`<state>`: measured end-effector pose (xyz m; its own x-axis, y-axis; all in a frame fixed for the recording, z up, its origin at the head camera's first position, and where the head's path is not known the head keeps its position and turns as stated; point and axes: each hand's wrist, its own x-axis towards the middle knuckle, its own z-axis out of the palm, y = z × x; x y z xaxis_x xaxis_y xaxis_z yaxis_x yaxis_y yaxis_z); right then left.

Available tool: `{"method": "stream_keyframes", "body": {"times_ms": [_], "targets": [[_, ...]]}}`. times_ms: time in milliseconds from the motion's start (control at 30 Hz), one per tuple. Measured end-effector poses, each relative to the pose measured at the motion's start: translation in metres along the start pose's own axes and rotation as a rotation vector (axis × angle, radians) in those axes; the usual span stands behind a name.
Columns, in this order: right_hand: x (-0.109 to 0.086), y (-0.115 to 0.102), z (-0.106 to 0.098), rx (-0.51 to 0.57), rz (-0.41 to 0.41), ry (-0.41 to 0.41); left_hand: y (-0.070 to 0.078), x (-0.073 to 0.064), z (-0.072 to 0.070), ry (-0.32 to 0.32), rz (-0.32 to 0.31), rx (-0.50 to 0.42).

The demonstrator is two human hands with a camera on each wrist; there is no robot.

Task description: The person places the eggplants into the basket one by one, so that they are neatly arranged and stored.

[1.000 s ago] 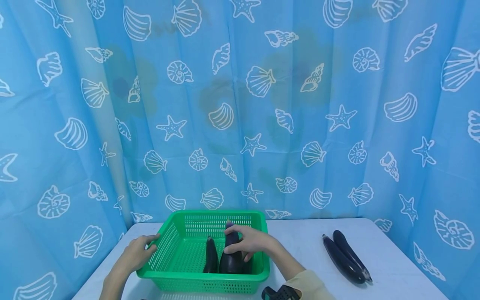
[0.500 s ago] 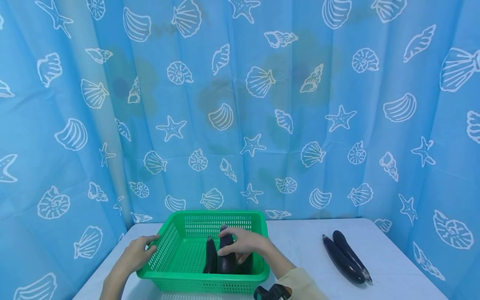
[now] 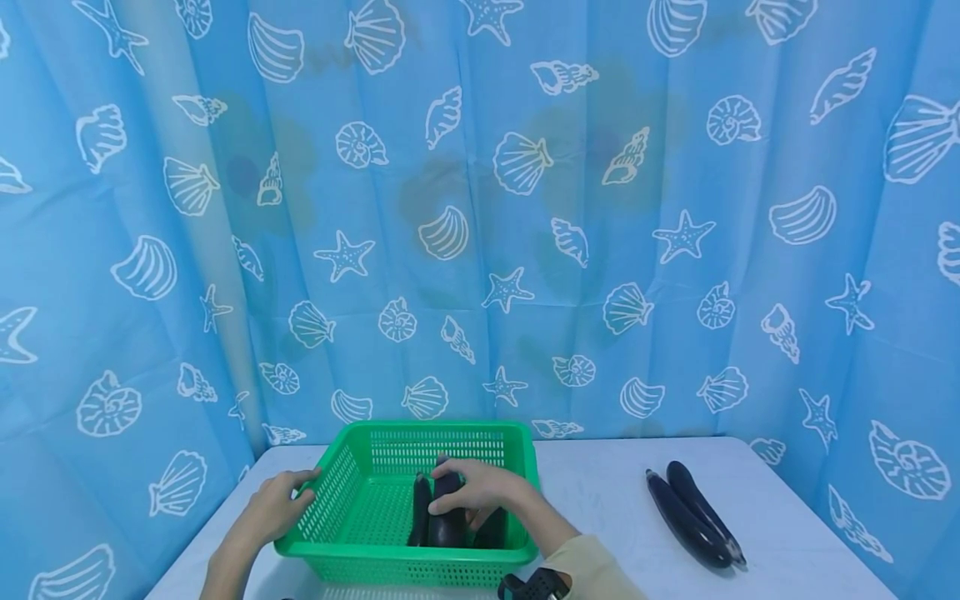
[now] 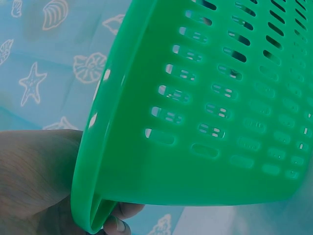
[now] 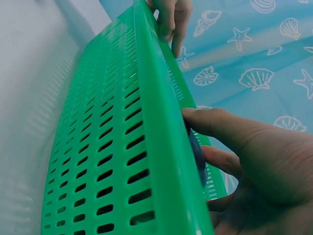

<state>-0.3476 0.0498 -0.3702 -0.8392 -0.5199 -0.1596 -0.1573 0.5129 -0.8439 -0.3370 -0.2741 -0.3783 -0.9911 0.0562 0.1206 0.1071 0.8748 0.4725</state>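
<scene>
A green plastic basket with slotted walls stands on the table. My left hand grips its left rim; in the left wrist view the fingertips show beneath the rim. Inside the basket, my right hand holds a thick dark eggplant from above, thumb and fingers on either side. A slimmer eggplant lies close along its left. Another dark eggplant is to its right, partly covered by the hand. From the right wrist, the basket wall hides most of the held eggplant.
Two long eggplants lie side by side on the white table, to the right of the basket. A blue curtain with white shell prints hangs behind and at both sides.
My right hand has shifted left inside the basket with the thick eggplant, bringing it beside the slim one. More of the right-hand eggplant shows. My left hand stays on the rim.
</scene>
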Motion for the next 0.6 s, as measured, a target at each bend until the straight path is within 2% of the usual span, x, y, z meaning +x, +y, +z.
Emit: {"method": "stream_keyframes", "body": {"times_ms": [600], "targets": [[0.0061,0.0064,0.0042,0.027,0.031,-0.027,-0.001,0.0021,0.0012,-0.005,-0.011,0.009]]}}
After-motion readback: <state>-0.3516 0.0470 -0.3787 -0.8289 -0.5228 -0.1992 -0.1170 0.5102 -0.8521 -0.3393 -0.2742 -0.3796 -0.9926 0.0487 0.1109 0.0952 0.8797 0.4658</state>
